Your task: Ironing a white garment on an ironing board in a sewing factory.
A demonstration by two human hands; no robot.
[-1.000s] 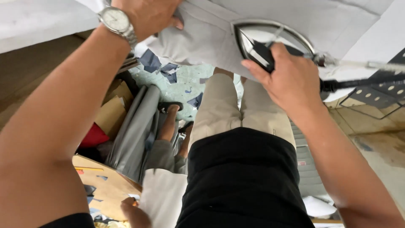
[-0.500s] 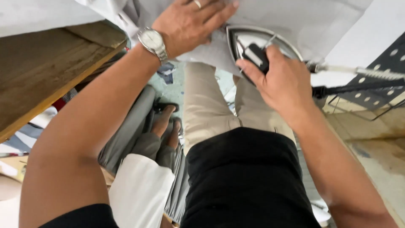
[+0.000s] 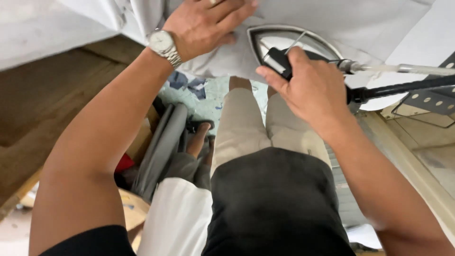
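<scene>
Fingers (image 3: pixel 279 78) curled around iron (image 3: pixel 294 45) handle

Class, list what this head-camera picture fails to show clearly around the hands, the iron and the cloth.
- Black handle of the silver iron: mostly hidden by the right hand, head view.
- Left hand: fingertips cut by the top edge.
- White cloth: its extent runs off the top edge.

Left hand (image 3: pixel 204 23) flat, fingers spread, palm down, arm extended; right hand (image 3: pixel 308 87) fisted in closed grip, wrist bent.
</scene>
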